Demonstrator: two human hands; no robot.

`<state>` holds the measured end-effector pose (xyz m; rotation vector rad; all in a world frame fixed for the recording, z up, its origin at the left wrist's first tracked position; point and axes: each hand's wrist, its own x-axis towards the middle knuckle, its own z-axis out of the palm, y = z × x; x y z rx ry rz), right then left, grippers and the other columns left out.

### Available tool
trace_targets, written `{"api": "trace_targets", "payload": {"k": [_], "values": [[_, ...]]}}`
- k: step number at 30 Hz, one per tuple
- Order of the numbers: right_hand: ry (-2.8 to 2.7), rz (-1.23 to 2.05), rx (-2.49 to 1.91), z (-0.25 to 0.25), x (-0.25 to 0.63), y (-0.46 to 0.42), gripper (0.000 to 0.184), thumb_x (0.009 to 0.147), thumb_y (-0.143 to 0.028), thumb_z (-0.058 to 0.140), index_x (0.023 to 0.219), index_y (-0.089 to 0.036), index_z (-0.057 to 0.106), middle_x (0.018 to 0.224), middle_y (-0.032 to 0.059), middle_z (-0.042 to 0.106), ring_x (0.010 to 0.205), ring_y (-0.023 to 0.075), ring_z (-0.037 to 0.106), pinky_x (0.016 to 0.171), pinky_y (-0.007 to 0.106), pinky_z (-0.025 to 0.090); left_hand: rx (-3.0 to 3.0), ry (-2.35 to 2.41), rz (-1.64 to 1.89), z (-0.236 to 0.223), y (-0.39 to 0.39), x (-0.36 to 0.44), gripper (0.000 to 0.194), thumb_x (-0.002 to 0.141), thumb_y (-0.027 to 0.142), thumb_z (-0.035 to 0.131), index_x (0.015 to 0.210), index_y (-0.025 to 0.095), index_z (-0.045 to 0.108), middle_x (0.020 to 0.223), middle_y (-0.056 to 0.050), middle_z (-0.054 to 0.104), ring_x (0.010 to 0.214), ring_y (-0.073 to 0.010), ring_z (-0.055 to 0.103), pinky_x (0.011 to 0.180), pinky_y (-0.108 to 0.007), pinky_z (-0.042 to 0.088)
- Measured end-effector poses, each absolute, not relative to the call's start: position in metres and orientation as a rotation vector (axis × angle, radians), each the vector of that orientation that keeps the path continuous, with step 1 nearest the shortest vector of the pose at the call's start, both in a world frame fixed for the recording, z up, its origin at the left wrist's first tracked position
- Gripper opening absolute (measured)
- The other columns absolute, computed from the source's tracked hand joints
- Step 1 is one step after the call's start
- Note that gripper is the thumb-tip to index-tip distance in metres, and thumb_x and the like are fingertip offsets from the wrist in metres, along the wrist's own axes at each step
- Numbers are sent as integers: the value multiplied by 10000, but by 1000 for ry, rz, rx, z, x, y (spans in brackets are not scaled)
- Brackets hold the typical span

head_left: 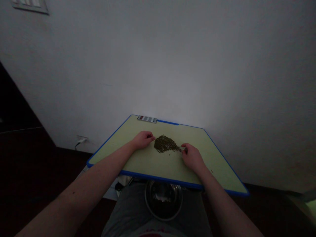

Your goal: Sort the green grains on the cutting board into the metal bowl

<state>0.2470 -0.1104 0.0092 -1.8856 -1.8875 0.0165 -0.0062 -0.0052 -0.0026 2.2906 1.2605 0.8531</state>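
Note:
A heap of small greenish-brown pieces (165, 144), like seeds or dried bits, lies on the pale yellow-green board (153, 164). It narrows into a tail at its right end, and a few bits are scattered by its lower edge. At the heap's left edge is my left hand (143, 139), with curled fingers and the thumb and forefinger pinched together. My right hand (192, 158) is closed at the tip of the tail. Whatever either hand pinches is too small and dim to make out. A shiny metal bowl (147, 201) rests in my lap, with some small bits inside.
The board has a blue rim, and a flat strip with printed blocks (147, 119) sits on its far edge. A pale wall (172, 65) rises right behind it. To the left, a plug with a cord (81, 141) is in a wall socket.

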Motion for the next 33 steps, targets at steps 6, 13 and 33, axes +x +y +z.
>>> {"api": "trace_targets", "payload": {"k": [6, 13, 33], "values": [[-1874, 19, -1882, 9, 248, -117, 260, 761, -138, 460, 996, -157, 571, 819, 52, 624, 747, 149, 549, 695, 235, 374, 2282, 1256, 861, -3, -6, -5, 327, 743, 447, 452, 644, 158, 568, 542, 21, 472, 543, -105, 417, 525, -239, 294], [-1897, -2, -1861, 9, 247, -117, 259, 759, -127, 466, 995, -151, 568, 857, 64, 623, 789, 151, 549, 732, 236, 372, 2295, 1254, 853, -5, -4, -3, 341, 742, 460, 441, 640, 157, 560, 552, 16, 481, 551, -108, 421, 532, -238, 302], [-2004, 7, -1737, 10, 231, -105, 282, 770, -131, 467, 1034, -145, 564, 1003, 84, 622, 911, 182, 556, 843, 274, 381, 2293, 1258, 835, -3, -5, -1, 343, 751, 470, 436, 629, 166, 536, 547, 23, 470, 545, -107, 425, 526, -234, 304]]}}
